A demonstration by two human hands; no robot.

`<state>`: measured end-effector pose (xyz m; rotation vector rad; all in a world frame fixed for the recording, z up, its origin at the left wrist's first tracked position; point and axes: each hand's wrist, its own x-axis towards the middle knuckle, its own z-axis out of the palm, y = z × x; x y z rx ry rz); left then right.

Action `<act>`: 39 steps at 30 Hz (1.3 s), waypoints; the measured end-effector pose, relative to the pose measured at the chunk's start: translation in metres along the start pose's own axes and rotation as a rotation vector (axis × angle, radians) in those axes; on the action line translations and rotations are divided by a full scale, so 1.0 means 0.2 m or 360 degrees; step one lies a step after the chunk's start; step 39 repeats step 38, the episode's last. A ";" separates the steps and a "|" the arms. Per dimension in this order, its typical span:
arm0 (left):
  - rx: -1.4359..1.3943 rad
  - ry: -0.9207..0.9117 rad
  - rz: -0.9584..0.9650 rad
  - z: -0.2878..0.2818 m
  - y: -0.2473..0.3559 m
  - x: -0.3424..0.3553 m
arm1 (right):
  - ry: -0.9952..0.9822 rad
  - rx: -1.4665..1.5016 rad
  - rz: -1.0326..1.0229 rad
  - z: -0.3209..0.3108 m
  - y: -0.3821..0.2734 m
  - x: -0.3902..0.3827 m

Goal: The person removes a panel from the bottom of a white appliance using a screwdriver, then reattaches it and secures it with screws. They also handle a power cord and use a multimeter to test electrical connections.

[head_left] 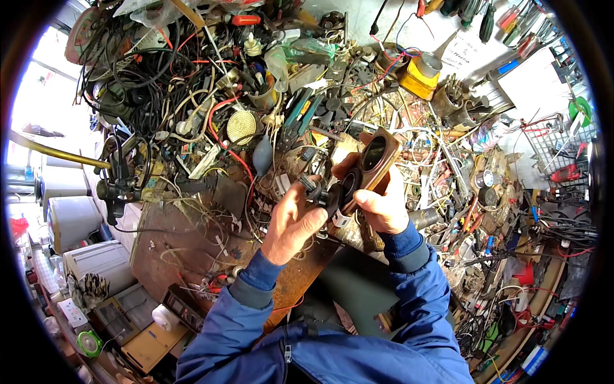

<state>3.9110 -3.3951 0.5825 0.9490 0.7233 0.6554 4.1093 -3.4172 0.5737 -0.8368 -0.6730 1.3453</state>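
My right hand (pixel 385 206) is closed around a brown, flat-sided casing (pixel 388 158) with a large round dark opening ringed in a lighter rim, like a small speaker housing. It is held tilted above the bench's front edge. A second round dark piece (pixel 349 184) sits at its lower left; I cannot tell whether it is joined to the casing. Between the thumb and fingers of my left hand (pixel 291 224) is a small black part (pixel 323 195) with greyish metal at its upper end, close against that round piece. A small white block (pixel 341 219) shows just below.
A cluttered bench surrounds my hands. Tangled cables (pixel 147 70) pile up at the far left, beside a grey rubber bulb (pixel 262 155). Behind stand a yellow container (pixel 420 75) and a tool-filled can (pixel 451 102). A brown board (pixel 173 240) lies left of my hands.
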 end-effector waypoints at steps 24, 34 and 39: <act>0.0175 0.0461 -0.0197 -0.23 -0.08 0.18 | 0.0552 -0.0214 -0.0176 -0.18 -0.09 0.07; -0.0439 0.0276 0.0013 -0.28 -0.28 -0.51 | 0.0074 -0.0725 0.0331 0.37 0.53 -0.18; -0.1060 0.0256 -0.0065 -0.43 -0.32 -0.80 | -0.0174 -0.0518 0.0385 0.67 0.70 -0.35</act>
